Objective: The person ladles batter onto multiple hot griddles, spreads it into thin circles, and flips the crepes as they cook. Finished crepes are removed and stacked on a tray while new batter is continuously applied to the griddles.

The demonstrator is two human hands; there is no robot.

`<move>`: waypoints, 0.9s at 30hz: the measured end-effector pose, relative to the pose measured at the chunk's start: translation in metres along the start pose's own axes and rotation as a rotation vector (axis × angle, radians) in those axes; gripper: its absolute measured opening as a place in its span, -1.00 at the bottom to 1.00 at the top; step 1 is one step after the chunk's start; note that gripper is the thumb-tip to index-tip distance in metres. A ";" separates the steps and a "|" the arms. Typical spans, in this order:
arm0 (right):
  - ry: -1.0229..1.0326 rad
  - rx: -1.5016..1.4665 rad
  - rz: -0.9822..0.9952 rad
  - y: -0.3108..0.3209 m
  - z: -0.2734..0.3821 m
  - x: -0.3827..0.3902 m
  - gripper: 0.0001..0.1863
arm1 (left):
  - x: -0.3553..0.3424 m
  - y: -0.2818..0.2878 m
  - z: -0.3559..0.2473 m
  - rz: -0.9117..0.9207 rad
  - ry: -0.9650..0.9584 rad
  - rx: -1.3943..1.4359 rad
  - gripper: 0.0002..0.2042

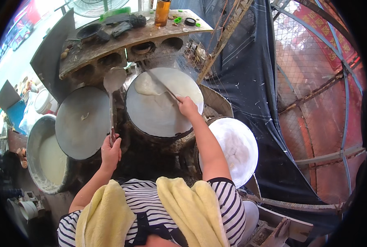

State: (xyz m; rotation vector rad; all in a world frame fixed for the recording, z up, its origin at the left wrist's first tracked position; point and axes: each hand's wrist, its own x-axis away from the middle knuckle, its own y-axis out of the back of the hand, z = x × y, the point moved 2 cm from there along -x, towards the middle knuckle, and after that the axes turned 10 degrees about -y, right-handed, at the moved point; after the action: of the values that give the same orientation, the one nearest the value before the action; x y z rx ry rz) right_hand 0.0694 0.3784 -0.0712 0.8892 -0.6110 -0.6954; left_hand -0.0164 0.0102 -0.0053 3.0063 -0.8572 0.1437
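Batter lies in a pale pool on the far left of the middle round griddle, and the person's right hand is curled round the handle of a long thin spreader that reaches across it. The left hand has its fingers wrapped round the handle of a ladle, the bowl just beside the griddle. Looks to me like the spreading step; the next move seems to call for a light, level sweep toward the near side
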 end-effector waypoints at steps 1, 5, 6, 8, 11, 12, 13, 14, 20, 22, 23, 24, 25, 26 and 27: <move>0.068 -0.030 0.035 -0.006 -0.003 -0.001 -0.63 | -0.001 0.005 -0.004 0.000 -0.017 -0.023 -0.84; 0.220 -0.085 0.264 0.030 -0.018 0.022 -0.65 | 0.002 0.005 0.000 -0.041 0.009 -0.004 -0.85; 0.296 -0.157 0.229 0.031 -0.026 0.024 -0.64 | 0.004 0.007 -0.001 -0.042 0.021 0.008 -0.85; 0.184 -0.134 0.237 0.031 -0.032 0.004 -0.64 | 0.007 0.010 -0.002 -0.053 0.046 0.035 -0.85; 0.093 -0.209 0.180 0.011 -0.036 -0.051 -0.63 | 0.009 0.006 -0.003 -0.059 0.029 0.027 -0.86; 0.096 -0.145 0.162 0.011 -0.028 -0.064 -0.63 | 0.009 0.006 -0.006 -0.069 0.029 0.031 -0.86; 0.082 -0.016 0.221 0.021 -0.010 -0.064 -0.62 | 0.010 0.007 -0.008 -0.081 0.028 0.038 -0.86; 0.163 -0.011 0.298 0.024 -0.002 -0.067 -0.62 | 0.012 0.008 -0.010 -0.091 0.028 0.044 -0.86; 0.151 -0.016 0.629 0.056 -0.040 -0.047 -0.56 | 0.017 0.017 -0.008 -0.140 0.035 0.079 -0.86; 0.099 -0.190 0.602 0.061 -0.048 -0.042 -0.60 | 0.023 0.018 -0.008 -0.168 0.063 0.071 -0.86; 0.037 -0.120 0.632 0.066 -0.045 -0.052 -0.62 | 0.026 0.019 -0.007 -0.184 0.077 0.067 -0.86; 0.076 -0.164 0.608 0.065 -0.032 -0.058 -0.61 | 0.028 0.020 -0.008 -0.188 0.072 0.052 -0.86; 0.117 -0.204 0.581 0.061 -0.019 -0.067 -0.60 | 0.030 0.021 -0.006 -0.193 0.065 0.042 -0.86; 0.133 -0.192 0.563 0.056 -0.009 -0.077 -0.59 | 0.031 0.021 -0.005 -0.198 0.058 0.032 -0.86; 0.152 -0.185 0.546 0.050 0.001 -0.086 -0.58 | 0.033 0.021 -0.005 -0.215 0.055 0.035 -0.86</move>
State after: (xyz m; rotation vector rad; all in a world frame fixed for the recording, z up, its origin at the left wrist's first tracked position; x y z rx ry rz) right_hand 0.0292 0.4652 -0.0441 0.5583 -0.6068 -0.1850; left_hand 0.0003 -0.0245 0.0026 3.0845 -0.5282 0.2397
